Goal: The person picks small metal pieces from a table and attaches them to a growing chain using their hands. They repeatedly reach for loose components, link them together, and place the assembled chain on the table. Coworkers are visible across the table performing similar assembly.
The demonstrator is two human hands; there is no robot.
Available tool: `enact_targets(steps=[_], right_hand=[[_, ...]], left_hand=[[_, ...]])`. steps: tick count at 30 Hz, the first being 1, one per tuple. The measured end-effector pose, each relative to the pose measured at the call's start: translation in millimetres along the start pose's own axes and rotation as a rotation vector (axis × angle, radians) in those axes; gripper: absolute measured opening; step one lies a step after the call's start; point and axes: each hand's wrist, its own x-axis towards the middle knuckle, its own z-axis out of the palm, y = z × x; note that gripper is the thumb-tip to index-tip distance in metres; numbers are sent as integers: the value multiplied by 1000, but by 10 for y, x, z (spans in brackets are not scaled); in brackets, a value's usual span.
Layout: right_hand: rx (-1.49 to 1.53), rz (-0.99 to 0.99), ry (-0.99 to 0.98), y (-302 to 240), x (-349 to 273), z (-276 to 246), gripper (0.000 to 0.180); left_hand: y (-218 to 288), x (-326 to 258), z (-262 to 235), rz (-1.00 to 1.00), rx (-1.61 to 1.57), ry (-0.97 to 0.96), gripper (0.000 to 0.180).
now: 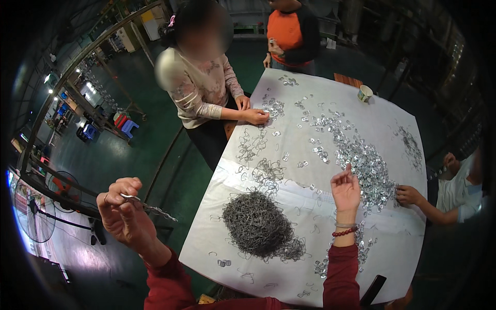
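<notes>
My left hand [126, 211] is raised beyond the table's left edge. Its thumb and fingers pinch a strand of linked metal pieces [161, 212], whose end trails off to the right. Over the table, my right hand [345, 190] is palm up with its fingers loosely bent and apart, and I see nothing in it. Just beside it spreads a large heap of small shiny metal clips [364, 164]. Nearer to me, between my arms, lies a dense dark pile of bent wire hooks [257, 223]. Looser wire hooks [266, 169] are scattered beyond that pile.
A white sheet covers the table [305, 235]. One person [199, 88] works at the far left edge, another [289, 36] stands at the back, and a third person's hand [408, 196] touches the clips at right. A cup [365, 93] and a dark phone-like slab [373, 290] are also there.
</notes>
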Motion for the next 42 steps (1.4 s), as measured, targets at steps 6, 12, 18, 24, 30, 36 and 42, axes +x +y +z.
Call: enact_targets(steps=[6, 12, 18, 24, 30, 36, 42], right_hand=[[-519, -106, 206, -196, -89, -387, 42], [-1546, -239, 334, -306, -13, -401, 53], [-2741, -250, 257, -241, 173, -768, 62], [-2990, -325, 182, -243, 373, -1220, 55], [-2995, -309, 209, -190, 357, -1230, 48], [-3001, -308, 228, -190, 358, -1204, 48], [-3001, -380, 219, -197, 376, -1209, 48]], left_hand=[[34, 21, -58, 40, 79, 32, 23], [19, -26, -50, 56, 133, 59, 21], [15, -47, -21, 100, 204, 165, 22], [-93, -36, 28, 138, 270, 193, 20], [-328, -43, 182, 161, 339, 224, 15], [-513, -23, 265, 179, 332, 223, 10], [-494, 21, 276, 176, 315, 204, 10]])
